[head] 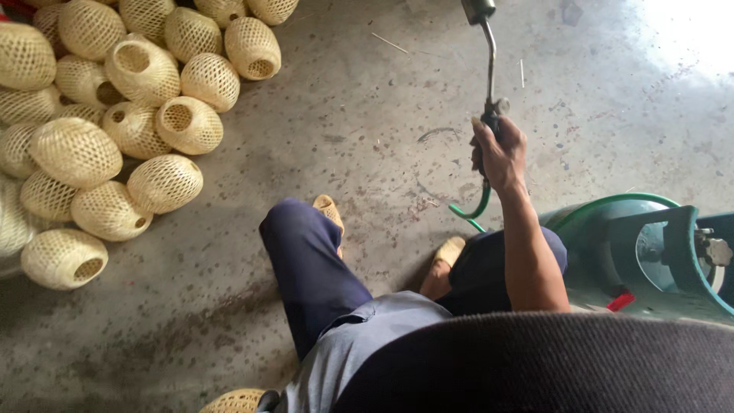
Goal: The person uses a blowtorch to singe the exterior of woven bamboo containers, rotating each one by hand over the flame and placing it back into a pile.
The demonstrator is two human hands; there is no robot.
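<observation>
Woven bamboo lampshades, pale yellow and egg-shaped, lie heaped on the bare concrete floor at the upper left as we look down from the head camera on a seated person in dark blue trousers and a grey shirt. We see the right hand raised in front of the body, its fingers wrapped tight round the grip of a metal gas torch, whose thin curved tube rises from the fist to a dark nozzle at the top edge of the view, well apart from the heap. A green hose loops down from below the fist toward the knees. Just beside the right forearm, at the right edge, stands a teal gas cylinder with a valve on its collar. One more woven shade shows at the bottom edge by the person's hip, only partly in view. The left hand is out of sight, so we cannot tell how it is held. Two feet in tan sandals rest on the floor between the knees
</observation>
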